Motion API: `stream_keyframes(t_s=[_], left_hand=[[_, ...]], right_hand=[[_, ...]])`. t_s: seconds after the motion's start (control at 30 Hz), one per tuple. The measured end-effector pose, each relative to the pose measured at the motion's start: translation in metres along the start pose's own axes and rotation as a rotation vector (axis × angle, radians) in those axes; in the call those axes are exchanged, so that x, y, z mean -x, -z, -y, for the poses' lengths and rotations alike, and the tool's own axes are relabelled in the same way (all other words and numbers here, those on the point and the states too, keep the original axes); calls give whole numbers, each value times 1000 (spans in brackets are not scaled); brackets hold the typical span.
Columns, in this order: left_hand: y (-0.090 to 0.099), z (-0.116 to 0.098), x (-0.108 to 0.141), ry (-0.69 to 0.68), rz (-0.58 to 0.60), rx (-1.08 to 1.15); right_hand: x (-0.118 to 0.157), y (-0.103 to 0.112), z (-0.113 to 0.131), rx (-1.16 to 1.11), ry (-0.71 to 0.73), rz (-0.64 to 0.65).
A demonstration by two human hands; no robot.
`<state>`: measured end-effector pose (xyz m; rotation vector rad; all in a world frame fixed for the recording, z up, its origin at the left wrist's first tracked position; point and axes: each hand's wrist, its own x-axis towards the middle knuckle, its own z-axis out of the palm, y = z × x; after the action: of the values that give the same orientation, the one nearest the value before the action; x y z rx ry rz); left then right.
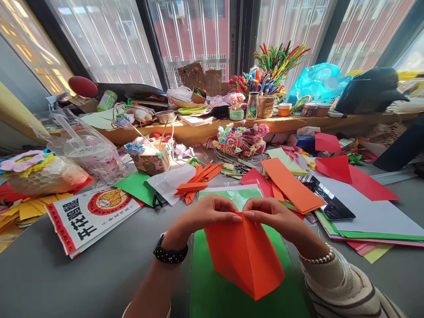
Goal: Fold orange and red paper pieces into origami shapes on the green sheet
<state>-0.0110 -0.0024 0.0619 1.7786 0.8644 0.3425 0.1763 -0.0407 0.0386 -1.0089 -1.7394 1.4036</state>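
An orange sheet of paper [245, 256] with a crease down its middle is held up over a green mat [215, 296] on the grey table. My left hand [212, 214] pinches its top edge just left of the crease. Close beside it, my right hand [265, 216] pinches the same edge on the right, with the fingertips of both hands nearly touching. The lower part of the paper hangs toward me and spreads to both sides. Folded orange strips [198, 180] lie behind my left hand.
Left of the mat lies a printed paper bag [96, 216]. On the right are orange sheets [293, 185], a dark phone [326, 196] and stacked coloured paper [384, 216]. Behind stand a box [154, 157], craft flowers [235, 139] and a cluttered ledge [198, 131].
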Motion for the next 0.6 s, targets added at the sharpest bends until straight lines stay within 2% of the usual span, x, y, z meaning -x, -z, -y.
stream_keyframes(t_s=[0.27,0.6], left_hand=[[-2,0,-2,-33,-35,-117],[-17,-4,-4,-49,-290,-477]], right_hand=[[-1,0,-1,39,-21,-38],[-7,-2,-10,198,-1,-184]])
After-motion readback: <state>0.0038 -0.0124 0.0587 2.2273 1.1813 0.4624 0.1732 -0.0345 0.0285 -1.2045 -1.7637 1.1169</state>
